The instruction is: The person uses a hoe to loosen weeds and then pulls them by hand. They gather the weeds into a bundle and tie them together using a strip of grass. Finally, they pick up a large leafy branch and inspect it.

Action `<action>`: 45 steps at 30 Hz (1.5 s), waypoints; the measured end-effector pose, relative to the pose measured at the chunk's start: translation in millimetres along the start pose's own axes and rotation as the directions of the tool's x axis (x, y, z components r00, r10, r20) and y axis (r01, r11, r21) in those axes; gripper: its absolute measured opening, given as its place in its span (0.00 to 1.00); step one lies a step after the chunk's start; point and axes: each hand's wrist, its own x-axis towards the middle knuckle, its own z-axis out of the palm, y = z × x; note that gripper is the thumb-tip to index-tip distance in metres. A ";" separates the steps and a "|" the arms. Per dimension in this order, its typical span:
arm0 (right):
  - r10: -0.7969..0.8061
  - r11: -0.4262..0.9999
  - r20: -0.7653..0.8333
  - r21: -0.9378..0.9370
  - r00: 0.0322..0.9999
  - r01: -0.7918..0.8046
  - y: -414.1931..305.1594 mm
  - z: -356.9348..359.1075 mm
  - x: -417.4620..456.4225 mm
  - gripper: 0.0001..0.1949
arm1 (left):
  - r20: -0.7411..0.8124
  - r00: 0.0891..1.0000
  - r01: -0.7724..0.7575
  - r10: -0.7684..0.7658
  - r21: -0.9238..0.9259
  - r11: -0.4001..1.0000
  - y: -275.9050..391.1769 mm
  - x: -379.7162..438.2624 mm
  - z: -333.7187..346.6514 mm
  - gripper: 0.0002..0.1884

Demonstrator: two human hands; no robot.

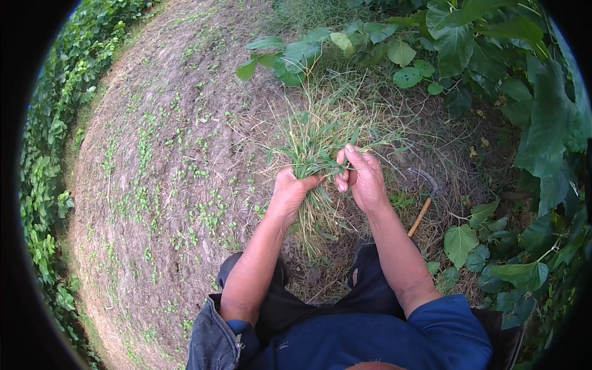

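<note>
A bundle of cut grass, part green and part straw-coloured, is in my left hand. My left fingers and thumb wrap around its middle. Its loose tops spread forward over the ground, and the other ends hang down between my knees. Close by on the right, the curled fingers of my right hand have a few green grass blades between them, at the bundle's side. A sickle with a curved metal blade and a wooden handle lies on the ground beyond my right forearm.
Broad-leaved branches overhang from the upper right, and more leafy stems reach in near my right elbow. Bare soil with small green seedlings stretches to the left. A row of leafy plants borders the far left.
</note>
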 end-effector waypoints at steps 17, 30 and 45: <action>-0.015 1.000 0.002 -0.020 1.000 0.015 -0.8 -0.9 -0.7 0.19 | 0.030 0.999 0.011 -0.012 0.044 0.999 -3.6 2.4 1.5 0.11; -0.006 0.999 -0.070 0.036 0.998 0.009 -1.5 5.4 -0.1 0.17 | -0.003 1.000 -0.016 0.015 -0.029 0.999 -0.4 -0.4 2.3 0.13; -0.078 0.993 -0.142 -0.103 0.987 0.063 0.2 -3.9 7.3 0.11 | -0.033 0.996 0.074 -0.084 -0.237 0.969 12.7 -4.5 3.1 0.14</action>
